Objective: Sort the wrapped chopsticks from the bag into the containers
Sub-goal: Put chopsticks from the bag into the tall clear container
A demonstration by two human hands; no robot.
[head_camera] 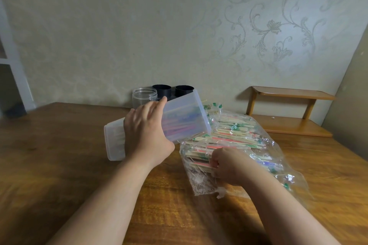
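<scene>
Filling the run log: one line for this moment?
left hand: holds tilted box | right hand: pinches chopsticks in bag | jar by wall

The bag (239,141) is lying on the tabletop (59,155), the container (185,117) tilting at its left. A jar (144,95) is standing behind them.

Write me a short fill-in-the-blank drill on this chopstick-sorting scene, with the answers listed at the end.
Farthest back stand ____ black cups.
The clear jar stands to the ____ of them.
The left hand holds the translucent container, while the right hand pinches wrapped chopsticks inside the plastic ____.
Missing: two; left; bag.
</scene>
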